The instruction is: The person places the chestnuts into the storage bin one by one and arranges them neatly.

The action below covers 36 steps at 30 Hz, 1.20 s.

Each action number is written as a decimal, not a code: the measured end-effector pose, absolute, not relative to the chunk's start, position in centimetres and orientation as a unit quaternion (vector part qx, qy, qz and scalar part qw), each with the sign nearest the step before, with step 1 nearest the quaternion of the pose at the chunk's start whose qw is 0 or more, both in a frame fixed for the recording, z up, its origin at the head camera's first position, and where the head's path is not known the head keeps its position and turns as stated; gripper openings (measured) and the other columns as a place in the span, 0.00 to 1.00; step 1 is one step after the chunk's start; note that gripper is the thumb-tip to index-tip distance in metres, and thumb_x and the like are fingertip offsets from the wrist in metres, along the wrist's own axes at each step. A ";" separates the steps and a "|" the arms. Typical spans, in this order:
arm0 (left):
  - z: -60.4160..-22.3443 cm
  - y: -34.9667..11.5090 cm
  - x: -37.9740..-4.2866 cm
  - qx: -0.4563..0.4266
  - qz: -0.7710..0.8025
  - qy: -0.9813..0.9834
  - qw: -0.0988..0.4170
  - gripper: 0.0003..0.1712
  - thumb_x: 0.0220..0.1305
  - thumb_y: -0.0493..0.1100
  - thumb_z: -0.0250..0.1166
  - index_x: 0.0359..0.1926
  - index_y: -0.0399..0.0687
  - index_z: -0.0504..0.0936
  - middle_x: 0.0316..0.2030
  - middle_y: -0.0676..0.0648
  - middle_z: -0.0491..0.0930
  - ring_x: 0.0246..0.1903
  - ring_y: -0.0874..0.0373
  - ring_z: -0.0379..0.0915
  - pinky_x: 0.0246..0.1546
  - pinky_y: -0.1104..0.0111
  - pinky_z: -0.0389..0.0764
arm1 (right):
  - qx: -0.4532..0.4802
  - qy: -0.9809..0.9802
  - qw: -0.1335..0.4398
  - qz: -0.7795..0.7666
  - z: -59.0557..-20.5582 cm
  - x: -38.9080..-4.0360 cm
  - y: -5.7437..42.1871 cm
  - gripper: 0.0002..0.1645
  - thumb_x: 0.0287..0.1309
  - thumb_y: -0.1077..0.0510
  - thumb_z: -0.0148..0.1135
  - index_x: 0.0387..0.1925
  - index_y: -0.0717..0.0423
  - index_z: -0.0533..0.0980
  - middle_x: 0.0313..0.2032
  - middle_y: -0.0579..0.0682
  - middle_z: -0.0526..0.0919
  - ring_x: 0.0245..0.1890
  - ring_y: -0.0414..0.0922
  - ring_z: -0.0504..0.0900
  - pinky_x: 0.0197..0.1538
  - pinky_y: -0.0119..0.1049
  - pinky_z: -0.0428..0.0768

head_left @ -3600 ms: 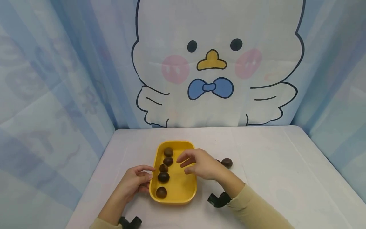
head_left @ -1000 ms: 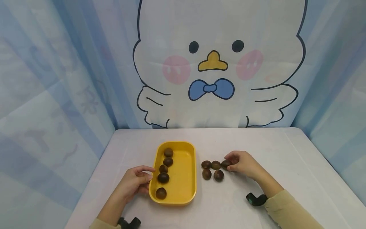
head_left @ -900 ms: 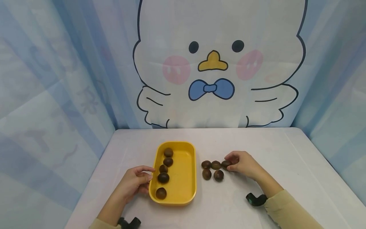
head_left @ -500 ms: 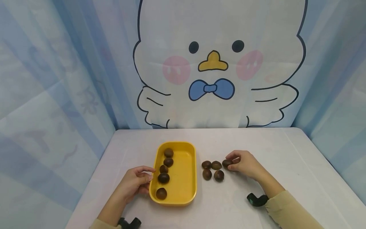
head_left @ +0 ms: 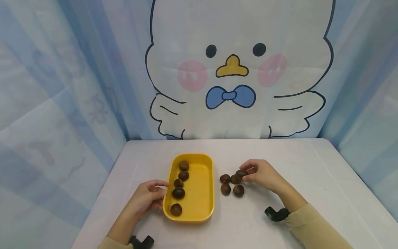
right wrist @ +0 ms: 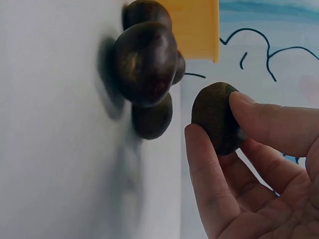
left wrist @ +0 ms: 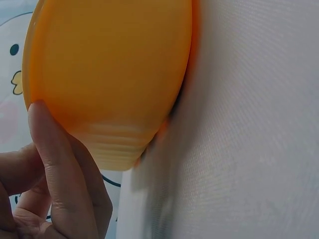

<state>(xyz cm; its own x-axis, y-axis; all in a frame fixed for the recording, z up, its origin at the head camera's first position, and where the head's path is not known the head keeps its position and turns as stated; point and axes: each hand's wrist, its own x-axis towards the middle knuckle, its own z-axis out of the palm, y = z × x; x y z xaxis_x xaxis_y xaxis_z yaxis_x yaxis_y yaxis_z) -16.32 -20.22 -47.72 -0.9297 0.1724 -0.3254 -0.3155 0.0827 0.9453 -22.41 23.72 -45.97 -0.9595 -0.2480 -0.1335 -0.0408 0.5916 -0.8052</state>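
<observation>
A yellow tray (head_left: 203, 193) stands on the table with several brown chestnuts lined up along its left side, among them a dark chestnut (head_left: 178, 193). My left hand (head_left: 147, 197) is at the tray's left edge, fingertips touching the rim; the left wrist view shows a fingertip (left wrist: 42, 112) against the outer wall. My right hand (head_left: 262, 175) pinches a chestnut (right wrist: 214, 118) between thumb and fingers. In the right wrist view this chestnut is off the table, beside the others. Right of the tray lie several loose chestnuts, including one at the front (head_left: 238, 191).
The white table (head_left: 295, 186) ends at the back against a curtain (head_left: 230, 121) with a cartoon bird. Blue patterned cloth (head_left: 56, 121) hangs along both sides. Black camera mounts (head_left: 276, 214) sit at both wrists.
Earlier my right hand was over the tray with spread fingers; it then went right to the loose chestnuts. It has now lifted one and moved slightly left. My left hand stays put.
</observation>
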 end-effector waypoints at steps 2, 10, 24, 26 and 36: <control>-47.7 -20.2 -16.3 -0.049 0.676 0.713 0.181 0.24 0.72 0.34 0.68 0.66 0.32 0.79 0.34 0.49 0.88 0.24 0.60 0.82 0.25 0.68 0.89 | -0.089 0.883 0.115 -0.446 -45.7 -22.5 23.4 0.20 0.59 0.60 0.76 0.54 0.52 0.85 0.53 0.54 0.89 0.52 0.49 0.87 0.51 0.41 0.88; -47.7 -20.3 -16.2 -0.052 0.677 0.712 0.181 0.24 0.72 0.34 0.67 0.66 0.31 0.79 0.34 0.49 0.88 0.24 0.61 0.82 0.25 0.68 0.89 | -0.095 0.878 0.122 -0.452 -44.6 -22.6 21.8 0.20 0.61 0.58 0.76 0.55 0.51 0.85 0.54 0.52 0.89 0.52 0.48 0.87 0.54 0.44 0.88; -47.7 -20.3 -16.4 -0.051 0.677 0.711 0.184 0.24 0.72 0.34 0.68 0.66 0.32 0.79 0.34 0.48 0.89 0.24 0.60 0.82 0.25 0.68 0.89 | -0.132 0.848 0.146 -0.492 -43.5 -23.8 18.4 0.20 0.62 0.54 0.76 0.56 0.48 0.85 0.55 0.50 0.89 0.53 0.48 0.87 0.63 0.54 0.85; -47.7 -20.3 -16.3 -0.054 0.675 0.712 0.185 0.23 0.72 0.35 0.68 0.66 0.33 0.79 0.35 0.48 0.89 0.24 0.60 0.82 0.26 0.68 0.89 | -0.133 0.844 0.149 -0.498 -43.3 -24.0 17.7 0.20 0.62 0.55 0.76 0.56 0.48 0.85 0.54 0.49 0.89 0.52 0.48 0.87 0.64 0.54 0.85; -47.6 -20.3 -16.5 -0.068 0.668 0.716 0.190 0.22 0.73 0.37 0.68 0.65 0.36 0.81 0.37 0.47 0.90 0.25 0.58 0.83 0.28 0.67 0.90 | -0.141 0.830 0.154 -0.517 -42.7 -25.4 13.6 0.19 0.62 0.57 0.77 0.55 0.46 0.85 0.54 0.47 0.90 0.53 0.46 0.89 0.63 0.50 0.88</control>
<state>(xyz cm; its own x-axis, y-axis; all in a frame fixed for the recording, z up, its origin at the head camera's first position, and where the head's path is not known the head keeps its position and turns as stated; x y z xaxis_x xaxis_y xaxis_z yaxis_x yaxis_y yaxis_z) -16.45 -20.32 -47.64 -0.9184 0.1571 -0.3631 -0.3513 0.0985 0.9311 -25.38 13.63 -42.66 -0.9126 -0.3940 -0.1094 -0.0759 0.4263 -0.9014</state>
